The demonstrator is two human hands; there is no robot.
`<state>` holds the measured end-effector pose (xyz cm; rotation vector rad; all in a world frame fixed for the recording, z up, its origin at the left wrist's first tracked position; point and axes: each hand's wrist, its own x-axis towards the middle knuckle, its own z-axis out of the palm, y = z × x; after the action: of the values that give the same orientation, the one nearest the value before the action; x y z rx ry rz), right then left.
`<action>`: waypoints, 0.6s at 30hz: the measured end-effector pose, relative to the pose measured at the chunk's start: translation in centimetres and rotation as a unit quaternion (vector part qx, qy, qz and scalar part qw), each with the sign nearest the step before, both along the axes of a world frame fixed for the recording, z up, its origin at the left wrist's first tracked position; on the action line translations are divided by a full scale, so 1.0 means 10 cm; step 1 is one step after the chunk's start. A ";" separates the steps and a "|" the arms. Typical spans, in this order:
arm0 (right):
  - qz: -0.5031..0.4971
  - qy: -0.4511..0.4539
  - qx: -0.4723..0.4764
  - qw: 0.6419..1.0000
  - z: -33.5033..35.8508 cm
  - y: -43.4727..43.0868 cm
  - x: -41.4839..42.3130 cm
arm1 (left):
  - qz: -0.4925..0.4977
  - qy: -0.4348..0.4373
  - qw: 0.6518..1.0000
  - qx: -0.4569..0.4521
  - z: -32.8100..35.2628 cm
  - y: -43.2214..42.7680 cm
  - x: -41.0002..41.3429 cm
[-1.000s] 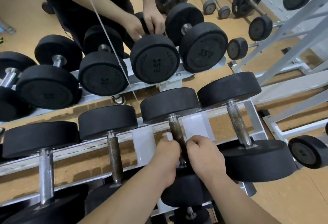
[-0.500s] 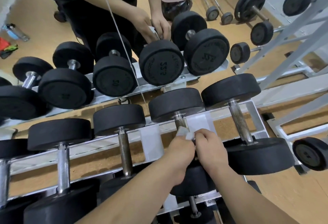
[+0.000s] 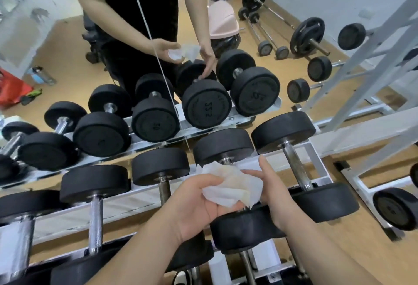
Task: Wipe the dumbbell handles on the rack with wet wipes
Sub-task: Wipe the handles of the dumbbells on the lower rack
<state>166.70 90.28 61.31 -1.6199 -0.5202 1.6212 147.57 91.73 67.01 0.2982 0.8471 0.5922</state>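
White wet wipe [image 3: 230, 186] bunched in L hand [image 3: 199, 203], fingers curled round it. R hand [image 3: 274, 194] touches its R edge, grip unclear. Both over dumbbell handle [image 3: 225, 160] on rack [image 3: 135, 198]; handle mostly hidden, axis runs away from body. Bare handle [image 3: 296, 169] lies just right, R hand nearer.

White rack [image 3: 126, 203] bears black dumbbells [image 3: 161, 166] (steel handles) side by side.

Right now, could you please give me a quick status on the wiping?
Left hand grips wipe; right hand pinches its edge. Wipe bunched over the handle, mostly hiding it. No obstruction seen.
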 end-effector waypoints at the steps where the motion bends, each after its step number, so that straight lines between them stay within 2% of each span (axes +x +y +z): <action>1: 0.035 0.074 0.015 0.997 0.11 -0.06 0.04 | -0.016 -0.005 1.000 0.012 0.03 -0.01 0.00; 3: 0.075 0.248 0.037 0.965 0.29 -0.18 0.10 | -0.051 -0.001 0.998 0.047 0.04 -0.04 0.05; 4: 0.082 0.308 0.042 0.947 0.33 -0.23 0.11 | -0.066 0.005 0.996 0.064 0.01 -0.04 0.07; 5: 0.081 0.327 0.046 0.940 0.36 -0.28 0.11 | -0.077 0.011 0.994 0.077 -0.01 -0.04 0.12; 8: 0.094 0.230 0.058 0.967 0.36 -0.36 0.08 | -0.084 0.026 0.991 0.099 -0.07 -0.07 0.19; 10: 0.067 0.175 0.038 0.982 0.36 -0.37 0.10 | -0.093 0.058 0.989 0.100 -0.09 -0.08 0.19; 15: -0.089 0.177 0.027 0.980 0.43 -0.38 0.30 | -0.127 0.208 0.961 0.128 -0.25 -0.03 0.07; 18: -0.154 0.145 0.008 0.977 0.45 -0.31 0.47 | -0.072 0.296 0.945 0.117 -0.43 0.00 0.01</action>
<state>171.44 87.21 65.77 -1.3439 -0.1223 1.5741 147.64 91.77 62.74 0.7745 1.3216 0.4683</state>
